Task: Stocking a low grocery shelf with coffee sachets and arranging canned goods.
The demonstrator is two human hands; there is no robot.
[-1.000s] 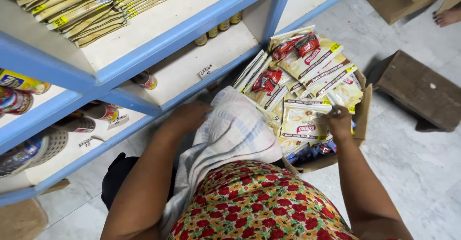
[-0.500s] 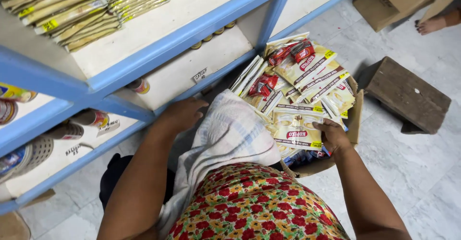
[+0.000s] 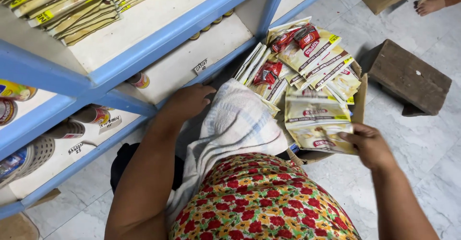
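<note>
right hand point(image 3: 369, 146): fingers curled onto the near-right corner of a cream sachet pack point(image 3: 321, 136), thumb over the face; pinching it, not lifted clear.
left hand point(image 3: 188, 101): loosely cupped, knuckles up, resting at the shelf lip beside the white cloth point(image 3: 235, 124); cannot tell if anything is under the palm.
pack location: near edge of the open cardboard box point(image 3: 357, 108) on the floor, right of the person's lap, topmost of the near row.
handling: looks like a flat flexible foil pouch strip, probably light, floppy, glossy so likely slick; should bend, not break.
grip point: judged best at a sealed edge or corner, thumb on face, fingers behind; a mid-face pinch would likely buckle it.
box contents: more cream packs plus red-topped sachets point(image 3: 293, 38) fanned toward the far side, overlapping, leaning on each other.
snag risk: neighbouring packs overlap the held one, may drag along.
left of box: blue-framed shelf point(image 3: 158, 43) with cans point(image 3: 139, 80) low down, flat yellow-green packets point(image 3: 72, 9) on the upper tier.
right of box: dark wooden block point(image 3: 408, 76) on the tiled floor, well apart.
far right: another person's bare foot point(image 3: 430, 3) beside a carton.
</note>
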